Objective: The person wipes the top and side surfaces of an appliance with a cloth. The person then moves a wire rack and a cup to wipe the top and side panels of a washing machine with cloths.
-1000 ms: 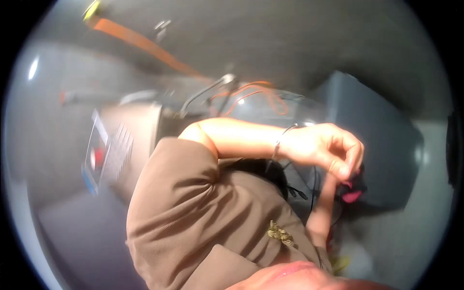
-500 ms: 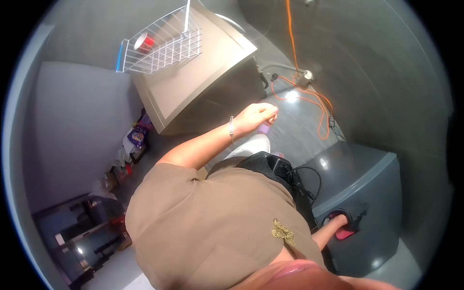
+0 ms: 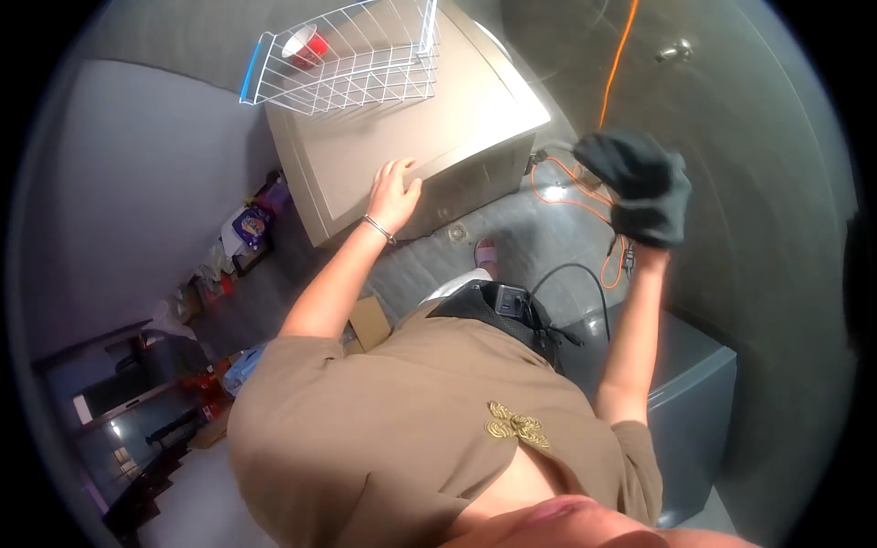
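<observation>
My left hand (image 3: 393, 197) is open and holds nothing, its fingers apart at the near edge of the beige box-shaped unit (image 3: 365, 155). A bracelet circles that wrist. A blurred black cloth-like item (image 3: 644, 196) covers my right hand beyond the wrist (image 3: 652, 256). The fingers of that hand are hidden, so whether they are open or closed does not show. This black item is raised in front of the orange cable (image 3: 562, 199). A white wire basket (image 3: 365, 80) stands on the unit, with a red and white cup (image 3: 306, 46) inside it.
A dark grey cabinet (image 3: 690, 393) stands at the lower right. Above the floor cables, a metal tap-like fitting (image 3: 674, 51) sits on the wall. Packages (image 3: 248, 226) line the left side, near a cardboard box (image 3: 369, 323). A slippered foot (image 3: 486, 254) shows below the unit.
My left hand has moved left toward the unit and opened from a closed shape. My right arm has risen from beside the grey cabinet, with the black item over the hand. The view has shifted.
</observation>
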A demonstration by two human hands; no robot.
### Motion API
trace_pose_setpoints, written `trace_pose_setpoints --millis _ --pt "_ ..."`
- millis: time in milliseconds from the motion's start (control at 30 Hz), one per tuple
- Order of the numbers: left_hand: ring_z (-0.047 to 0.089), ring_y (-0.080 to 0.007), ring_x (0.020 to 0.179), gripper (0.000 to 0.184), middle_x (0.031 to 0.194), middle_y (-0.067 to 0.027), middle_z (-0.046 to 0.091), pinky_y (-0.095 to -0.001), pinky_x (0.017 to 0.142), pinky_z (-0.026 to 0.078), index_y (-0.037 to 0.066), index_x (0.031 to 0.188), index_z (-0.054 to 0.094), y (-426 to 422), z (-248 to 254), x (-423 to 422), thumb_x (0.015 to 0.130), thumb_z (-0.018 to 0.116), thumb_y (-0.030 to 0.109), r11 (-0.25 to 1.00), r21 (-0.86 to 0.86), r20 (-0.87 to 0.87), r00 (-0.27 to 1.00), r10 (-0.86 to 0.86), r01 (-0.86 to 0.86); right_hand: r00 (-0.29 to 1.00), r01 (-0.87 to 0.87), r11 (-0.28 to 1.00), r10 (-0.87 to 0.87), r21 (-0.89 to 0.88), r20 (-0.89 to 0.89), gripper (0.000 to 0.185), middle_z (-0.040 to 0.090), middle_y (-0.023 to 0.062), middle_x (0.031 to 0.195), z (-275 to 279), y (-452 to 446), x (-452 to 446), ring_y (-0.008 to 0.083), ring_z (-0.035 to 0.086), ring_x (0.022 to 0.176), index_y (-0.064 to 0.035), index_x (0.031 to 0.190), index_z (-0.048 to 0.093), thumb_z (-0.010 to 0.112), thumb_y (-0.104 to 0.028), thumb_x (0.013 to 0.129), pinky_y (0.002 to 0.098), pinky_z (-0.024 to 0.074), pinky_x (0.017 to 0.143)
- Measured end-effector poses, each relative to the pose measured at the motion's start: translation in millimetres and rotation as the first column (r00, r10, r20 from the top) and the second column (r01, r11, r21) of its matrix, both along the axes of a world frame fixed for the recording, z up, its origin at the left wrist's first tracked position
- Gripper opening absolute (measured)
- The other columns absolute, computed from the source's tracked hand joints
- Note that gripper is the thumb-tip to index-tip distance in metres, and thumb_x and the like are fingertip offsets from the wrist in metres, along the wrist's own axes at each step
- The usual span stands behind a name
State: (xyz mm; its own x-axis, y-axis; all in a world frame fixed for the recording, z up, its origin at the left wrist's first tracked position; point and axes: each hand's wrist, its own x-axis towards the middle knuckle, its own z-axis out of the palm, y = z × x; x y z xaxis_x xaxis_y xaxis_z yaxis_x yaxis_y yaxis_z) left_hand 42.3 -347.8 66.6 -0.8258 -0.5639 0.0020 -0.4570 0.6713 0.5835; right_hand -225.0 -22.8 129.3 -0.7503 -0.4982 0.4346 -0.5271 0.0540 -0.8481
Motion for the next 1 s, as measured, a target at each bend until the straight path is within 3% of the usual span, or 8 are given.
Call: trace_pose_setpoints --millis 167,267,300,333,400,733,833,1000 --pt "0.039 -0.0379 0.131 0.055 0.137 -0.0201 0.047 -0.0435 0.11 0.033 0.001 0.133 0.047 -45.6 -22.6 14.8 0.085 0.063 0.023 0.969 -0.249 0.142 0.989 0.036 0.0 0.862 0.181 0.81 0.142 0.557 -0.486 0.02 0.064 0.0183 0.084 -56.1 -157.3 -19.0 0.0372 0.06 0.077 -0.0058 0.089 0.063 0.068 -0.014 0.072 0.0448 0.048 0.065" --pt "0.036 -0.0371 0.133 0.057 0.138 -0.0199 0.045 -0.0442 0.111 0.031 0.0 0.133 0.046 -56.6 -46.0 22.0 0.085 0.063 0.026 0.958 -0.286 0.165 0.983 0.078 -0.028 0.727 0.063 0.948 0.17 0.312 -0.665 0.021 0.065 0.0178 0.085 -107.9 -218.2 6.3 0.0377 0.064 0.074 -0.0055 0.102 0.061 0.052 -0.014 0.085 0.0437 0.0509 0.069" --pt "0.035 -0.0368 0.134 0.059 0.139 -0.0195 0.044 -0.0449 0.111 0.03 -0.001 0.133 0.046 -59.5 -53.0 22.0 0.085 0.063 0.027 0.955 -0.295 0.183 0.978 0.102 -0.044 0.8 0.064 0.577 0.458 0.814 -0.388 0.032 0.066 0.018 0.104 -103.3 -232.0 25.2 0.0365 0.061 0.102 -0.0083 0.116 0.06 0.051 -0.019 0.086 0.0476 0.0462 0.091" --pt "0.035 -0.0368 0.134 0.059 0.139 -0.0195 0.044 -0.0449 0.111 0.03 -0.001 0.133 0.046 -62.7 -57.3 21.7 0.085 0.063 0.027 0.955 -0.292 0.181 0.978 0.106 -0.049 0.742 0.088 0.829 0.316 0.553 -0.591 0.043 0.058 0.0162 0.128 -147.9 -226.6 43.2 0.0346 0.046 0.128 -0.0124 0.128 0.056 0.051 -0.028 0.088 0.0601 0.0265 0.107" --pt "0.026 -0.034 0.138 0.063 0.143 -0.0162 0.038 -0.051 0.114 0.022 0.001 0.136 0.042 -65.3 -62.1 19.8 0.085 0.063 0.031 0.947 -0.321 0.196 0.976 0.093 -0.026 0.758 0.083 0.654 0.448 0.752 -0.474 0.051 0.047 0.0138 0.143 -139.3 -231.8 54.9 0.0343 0.034 0.138 -0.0155 0.136 0.051 0.048 -0.036 0.09 0.0683 0.0129 0.108" --pt "0.027 -0.0321 0.139 0.064 0.144 -0.0143 0.037 -0.0525 0.116 0.015 0.003 0.14 0.039 -52.1 -63.1 10.6 0.085 0.061 0.028 0.921 -0.38 0.14 0.979 0.151 -0.088 0.669 0.146 0.654 0.488 0.743 -0.561 0.056 0.042 0.015 0.146 -147.0 -267.0 -29.1 0.0387 0.03 0.139 -0.015 0.138 0.05 0.047 -0.043 0.089 0.0633 0.0195 0.11" --pt "0.028 -0.0321 0.138 0.064 0.144 -0.0141 0.037 -0.0514 0.116 0.016 0.004 0.14 0.039 -50.6 -59.1 9.1 0.084 0.061 0.027 0.925 -0.369 0.147 0.977 0.156 -0.092 0.771 0.021 0.894 0.271 0.448 -0.577 0.036 0.059 0.019 0.124 -133.4 -286.6 -50.5 0.0365 0.05 0.122 -0.0095 0.118 0.061 0.054 -0.028 0.088 0.047 0.0352 0.104" --pt "0.031 -0.0332 0.136 0.064 0.144 -0.0152 0.038 -0.0508 0.116 0.02 0.002 0.139 0.04 -49.8 -51.7 2.9 0.082 0.06 0.022 0.936 -0.339 0.166 0.973 0.16 -0.097 0.869 -0.226 0.866 0.386 0.445 -0.31 0.021 0.064 0.0133 0.107 -114.4 -327.1 -89.4 0.0334 0.058 0.104 -0.0127 0.096 0.063 0.054 -0.03 0.087 0.0403 0.0442 0.091"
